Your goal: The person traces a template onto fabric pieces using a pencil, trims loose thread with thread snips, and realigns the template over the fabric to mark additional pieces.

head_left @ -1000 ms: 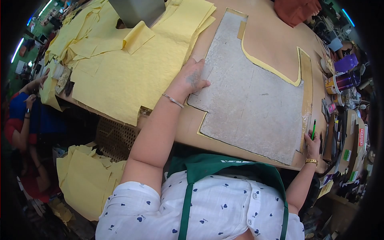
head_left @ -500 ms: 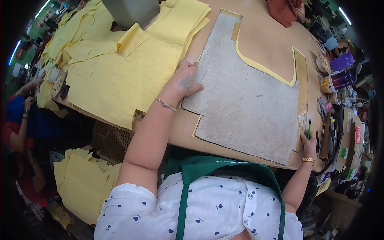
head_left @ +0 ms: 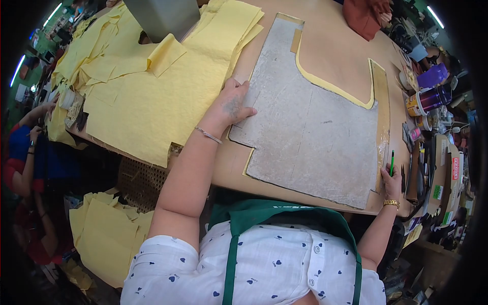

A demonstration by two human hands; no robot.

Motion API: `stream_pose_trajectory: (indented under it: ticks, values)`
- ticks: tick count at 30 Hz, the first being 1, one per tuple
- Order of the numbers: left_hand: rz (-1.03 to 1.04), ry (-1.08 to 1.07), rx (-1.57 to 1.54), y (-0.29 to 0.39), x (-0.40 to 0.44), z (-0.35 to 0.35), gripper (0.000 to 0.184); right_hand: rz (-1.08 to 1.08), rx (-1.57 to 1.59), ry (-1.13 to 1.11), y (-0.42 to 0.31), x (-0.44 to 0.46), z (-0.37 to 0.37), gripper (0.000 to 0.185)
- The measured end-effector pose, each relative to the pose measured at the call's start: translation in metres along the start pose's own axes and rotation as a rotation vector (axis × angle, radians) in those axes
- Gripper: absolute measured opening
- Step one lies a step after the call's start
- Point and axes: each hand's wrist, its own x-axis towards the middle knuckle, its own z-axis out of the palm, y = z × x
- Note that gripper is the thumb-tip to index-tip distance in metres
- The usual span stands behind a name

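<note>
Panel (head_left: 315, 122) lies flat on the table (head_left: 229, 162), right in front of the person, grey on top with yellow showing along its far curve. Nearest bit is the right hand (head_left: 391, 182), just beyond the panel's near right corner: its fingers close around a pencil (head_left: 392, 160), roughly upright, next to the tan strip (head_left: 383, 127). A little farther, the left hand (head_left: 234, 104) sits at the left edge, thumb wide of the forefinger and laid on the panel. Can't tell what the tucked fingers are doing.

My take on steadying it: light, even pressure from both sides, since one hand shoving harder could twist it. I'd also mind the pencil doesn't snag the strip.

Surface looks smooth and tan, showing through the far cutout too. Yellow scraps (head_left: 109, 239) sit low at near left, boxes (head_left: 438, 175) crowd the right. Farther up, yellow sheets (head_left: 162, 101) spread across the left, a bit creased, and another person (head_left: 23, 168) is off beyond them. Far left a grey block (head_left: 165, 20) stands, far right a rust-coloured cloth (head_left: 361, 18).
</note>
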Motion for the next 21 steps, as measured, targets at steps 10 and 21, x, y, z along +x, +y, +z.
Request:
stream_pose_trajectory:
  ticks: [10, 21]
  values:
    - [0.002, 0.002, -0.024, -0.0036, 0.0021, 0.0003, 0.074, 0.010, -0.005, -0.037, -0.0007, 0.0007, -0.0027, 0.029]
    - [-0.036, -0.010, -0.168, -0.0080, 0.0041, -0.0018, 0.073, 0.001, -0.009, -0.042, 0.0036, 0.0019, -0.0028, 0.030]
